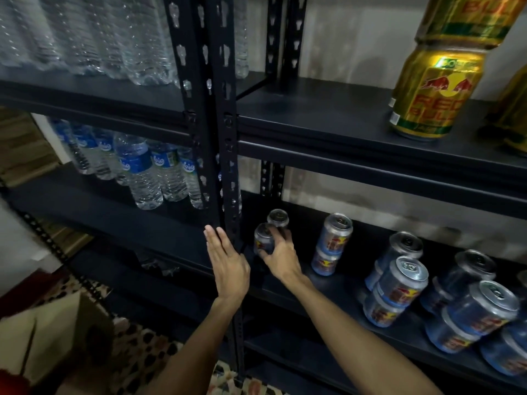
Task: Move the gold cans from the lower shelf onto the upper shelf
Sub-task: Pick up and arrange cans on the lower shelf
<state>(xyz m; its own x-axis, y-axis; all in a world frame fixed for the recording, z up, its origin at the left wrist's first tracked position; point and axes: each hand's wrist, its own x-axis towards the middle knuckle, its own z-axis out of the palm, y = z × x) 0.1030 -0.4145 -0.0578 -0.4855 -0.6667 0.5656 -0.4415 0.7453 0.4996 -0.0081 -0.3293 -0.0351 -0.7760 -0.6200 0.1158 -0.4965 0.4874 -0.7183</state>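
Two gold cans stand stacked on the upper shelf [313,121] at the right, the bottom gold can [433,92] carrying a second gold can [467,18]. More gold shows at the right edge [513,115]. On the lower shelf [328,283] I see only blue and silver cans, several in stacks of two. My right hand [281,256] grips the leftmost blue can [263,236] there, thumb and fingers curled round it. My left hand [226,262] lies flat with straight fingers against the black upright post [225,138].
Another blue can [278,218] stands just behind the held one, and a blue two-can stack [332,242] to its right. Water bottles [139,169] fill the left shelves. A cardboard box [54,340] sits on the patterned floor at the lower left.
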